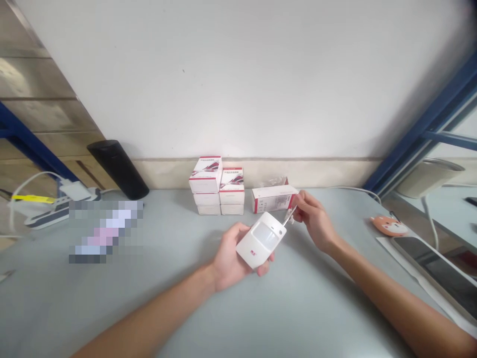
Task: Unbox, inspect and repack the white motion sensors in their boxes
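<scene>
A white motion detector with a translucent curved window and a small red logo lies tilted in my left hand. The fingers of that hand wrap round its back and sides. My right hand pinches a thin light-coloured rod that runs down to the detector's upper right corner. Whether the rod is part of the detector or a separate tool, I cannot tell. Just behind my right fingers, an opened white and red box lies on its side, with clear plastic at its top.
White and red boxes stand in two stacks by the wall. On the left are a black cylinder, a power strip and a pixelated patch. An orange animal-faced case and a phone lie at right on the grey table.
</scene>
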Demonstrator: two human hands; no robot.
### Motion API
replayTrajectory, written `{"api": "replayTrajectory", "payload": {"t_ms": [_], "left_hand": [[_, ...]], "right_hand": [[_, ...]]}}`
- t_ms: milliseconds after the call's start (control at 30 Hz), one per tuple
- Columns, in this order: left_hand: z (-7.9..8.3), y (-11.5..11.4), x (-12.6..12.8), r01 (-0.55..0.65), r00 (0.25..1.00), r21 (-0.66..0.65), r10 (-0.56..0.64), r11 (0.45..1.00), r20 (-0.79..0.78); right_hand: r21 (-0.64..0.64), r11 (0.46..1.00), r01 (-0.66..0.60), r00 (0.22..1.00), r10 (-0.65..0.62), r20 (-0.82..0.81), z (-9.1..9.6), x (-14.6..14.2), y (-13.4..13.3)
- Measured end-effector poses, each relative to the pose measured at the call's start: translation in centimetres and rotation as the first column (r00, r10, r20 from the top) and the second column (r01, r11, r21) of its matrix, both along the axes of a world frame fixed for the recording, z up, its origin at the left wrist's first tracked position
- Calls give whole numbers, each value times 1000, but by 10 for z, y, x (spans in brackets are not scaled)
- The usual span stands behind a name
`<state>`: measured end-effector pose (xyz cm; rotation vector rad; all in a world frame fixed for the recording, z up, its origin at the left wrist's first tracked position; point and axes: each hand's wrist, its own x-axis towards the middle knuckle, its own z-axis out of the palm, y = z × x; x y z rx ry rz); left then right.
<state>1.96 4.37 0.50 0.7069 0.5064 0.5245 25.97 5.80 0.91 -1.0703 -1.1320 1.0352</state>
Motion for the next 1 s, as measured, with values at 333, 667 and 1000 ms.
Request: {"api": "replayTrajectory", "payload": {"t_ms": [333, 667, 1000], "left_hand": [[5, 0, 2, -43, 999, -61, 44, 997, 18], [7, -1, 5, -27, 999, 6, 27, 1000, 22], [6, 7, -2, 98, 994, 53, -95, 994, -59]], "right_hand": [[-103, 983, 149, 952, -115, 284, 3, -12, -9], [-154, 981, 119, 991, -126, -37, 9, -8, -7], [48, 855, 516, 846, -500, -184, 18, 38, 22]]}}
